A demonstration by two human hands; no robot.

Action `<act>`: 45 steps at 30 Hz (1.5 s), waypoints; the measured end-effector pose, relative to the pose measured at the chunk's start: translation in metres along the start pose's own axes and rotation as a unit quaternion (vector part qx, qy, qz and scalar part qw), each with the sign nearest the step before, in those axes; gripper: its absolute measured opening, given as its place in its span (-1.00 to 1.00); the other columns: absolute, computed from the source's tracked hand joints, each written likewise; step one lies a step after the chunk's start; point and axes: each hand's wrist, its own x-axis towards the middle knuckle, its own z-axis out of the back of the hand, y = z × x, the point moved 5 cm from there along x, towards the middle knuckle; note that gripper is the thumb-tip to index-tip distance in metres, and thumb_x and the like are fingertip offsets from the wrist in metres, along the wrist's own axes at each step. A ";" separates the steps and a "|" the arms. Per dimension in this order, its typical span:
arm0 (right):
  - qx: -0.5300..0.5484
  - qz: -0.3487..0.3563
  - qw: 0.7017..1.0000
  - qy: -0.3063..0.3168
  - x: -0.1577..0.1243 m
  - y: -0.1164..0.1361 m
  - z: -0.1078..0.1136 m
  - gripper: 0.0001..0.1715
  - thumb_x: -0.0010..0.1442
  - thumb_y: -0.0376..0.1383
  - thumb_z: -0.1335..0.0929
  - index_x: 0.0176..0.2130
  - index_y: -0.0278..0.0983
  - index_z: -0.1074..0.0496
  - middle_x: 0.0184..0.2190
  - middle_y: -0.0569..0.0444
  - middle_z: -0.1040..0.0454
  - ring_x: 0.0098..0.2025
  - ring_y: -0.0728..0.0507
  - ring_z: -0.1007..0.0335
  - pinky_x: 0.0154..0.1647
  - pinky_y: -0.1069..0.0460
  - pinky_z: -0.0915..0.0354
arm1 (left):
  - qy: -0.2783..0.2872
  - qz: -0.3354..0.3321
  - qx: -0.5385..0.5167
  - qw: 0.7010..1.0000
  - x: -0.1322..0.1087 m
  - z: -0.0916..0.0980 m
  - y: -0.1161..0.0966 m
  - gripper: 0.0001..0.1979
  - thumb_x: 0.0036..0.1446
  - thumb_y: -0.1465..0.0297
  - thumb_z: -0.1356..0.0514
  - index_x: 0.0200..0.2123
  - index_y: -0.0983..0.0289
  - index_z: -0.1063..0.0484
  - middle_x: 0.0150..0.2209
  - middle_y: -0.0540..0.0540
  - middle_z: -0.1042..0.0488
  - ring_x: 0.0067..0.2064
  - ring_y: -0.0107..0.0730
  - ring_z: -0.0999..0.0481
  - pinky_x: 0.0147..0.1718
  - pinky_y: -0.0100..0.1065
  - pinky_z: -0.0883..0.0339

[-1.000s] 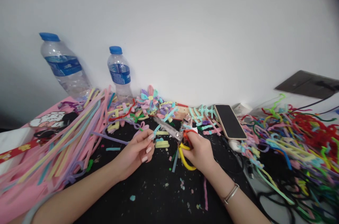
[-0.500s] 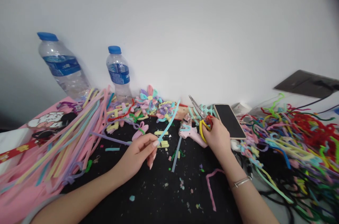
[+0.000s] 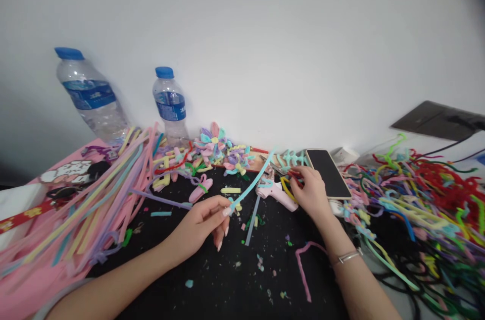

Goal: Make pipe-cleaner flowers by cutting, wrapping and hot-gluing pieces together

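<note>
Left hand (image 3: pixel 212 219) is pinching the pale-blue strip (image 3: pixel 251 187) by its near end over the counter (image 3: pixel 223 289); right hand (image 3: pixel 312 191) is touching the scissors (image 3: pixel 287 188) beside the glue gun (image 3: pixel 278 193), can't tell if gripping. One petalled flower (image 3: pixel 214 140) is sitting assembled; strip is looking unbent and unjoined, so that's probably left. Its long axis is running diagonally, free end pointing away and right.

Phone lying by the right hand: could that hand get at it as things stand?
Probably yes: the right hand is beside the phone, which lies mostly uncovered, though that hand is also at the scissors.
</note>
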 end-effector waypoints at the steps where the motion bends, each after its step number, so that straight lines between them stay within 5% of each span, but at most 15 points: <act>1: 0.014 0.023 0.999 -0.035 -0.001 0.009 0.008 -0.72 0.11 -0.36 -0.26 -0.15 -0.32 -0.42 -0.17 -0.14 -0.50 -0.10 -0.28 -0.37 -0.06 -0.19 -0.29 | 0.004 0.003 -0.006 1.000 0.000 0.000 0.001 -0.74 0.22 0.18 -0.13 -0.31 0.28 -0.33 -0.55 -0.09 -0.38 -0.65 -0.54 -0.39 -0.64 -0.49 -0.26; 5: 0.091 0.157 0.974 -0.136 -0.016 0.065 0.036 -0.63 0.14 -0.38 -0.28 -0.02 -0.27 -0.36 -0.09 -0.13 -0.43 0.00 -0.27 -0.33 0.01 -0.20 -0.25 | 0.019 0.010 -0.011 1.000 0.000 -0.002 0.002 -0.71 0.21 0.16 -0.14 -0.34 0.29 -0.32 -0.54 -0.07 -0.38 -0.65 -0.54 -0.40 -0.64 -0.48 -0.26; 11: 0.161 0.305 0.935 0.081 -0.043 0.137 0.018 -0.70 0.28 -0.23 -0.32 0.00 -0.25 -0.36 -0.17 -0.03 -0.52 -0.05 -0.19 -0.37 0.09 -0.18 -0.19 | 0.065 0.038 -0.004 0.997 -0.003 -0.010 0.002 -0.64 0.21 0.11 -0.13 -0.43 0.29 -0.26 -0.58 -0.06 -0.37 -0.66 -0.54 -0.37 -0.64 -0.49 -0.27; 17: 0.205 0.279 0.929 0.130 -0.051 0.142 0.007 -0.75 0.35 -0.23 -0.26 -0.26 -0.33 -0.43 -0.41 0.02 -0.49 -0.37 -0.07 -0.37 -0.33 0.05 -0.26 | 0.084 0.072 0.009 0.994 -0.004 -0.011 0.007 -0.62 0.19 0.07 -0.13 -0.45 0.27 -0.25 -0.65 -0.10 -0.30 -0.69 -0.56 -0.28 -0.71 -0.54 -0.18; 26: 0.208 0.277 0.927 0.142 -0.052 0.146 0.004 -0.64 0.39 -0.23 -0.18 -0.33 -0.32 -0.42 -0.46 0.04 -0.43 -0.43 -0.04 -0.33 -0.39 0.08 -0.25 | 0.087 0.082 0.028 0.992 -0.005 -0.008 0.015 -0.61 0.20 0.07 -0.11 -0.45 0.27 -0.24 -0.67 -0.11 -0.29 -0.71 -0.59 -0.22 -0.74 -0.57 -0.12; 34: 0.213 0.267 0.934 0.107 -0.054 0.148 0.006 -0.64 0.39 -0.31 -0.13 -0.34 -0.31 -0.38 -0.47 0.04 -0.41 -0.44 -0.05 -0.28 -0.41 0.07 -0.21 | 0.103 0.105 -0.068 0.987 -0.004 -0.014 0.015 -0.60 0.11 0.04 -0.20 -0.43 0.27 -0.25 -0.67 -0.12 -0.30 -0.73 -0.59 -0.24 -0.77 -0.57 -0.10; 45: 0.216 0.213 0.949 0.080 -0.058 0.151 0.001 -0.73 0.31 -0.42 -0.14 -0.39 -0.29 -0.30 -0.51 0.09 -0.30 -0.48 -0.04 -0.19 -0.47 0.07 -0.10 | 0.079 0.060 -0.074 0.992 -0.002 -0.017 0.011 -0.63 0.15 0.10 -0.20 -0.42 0.27 -0.24 -0.60 -0.03 -0.45 -0.71 -0.55 -0.34 -0.72 -0.52 -0.22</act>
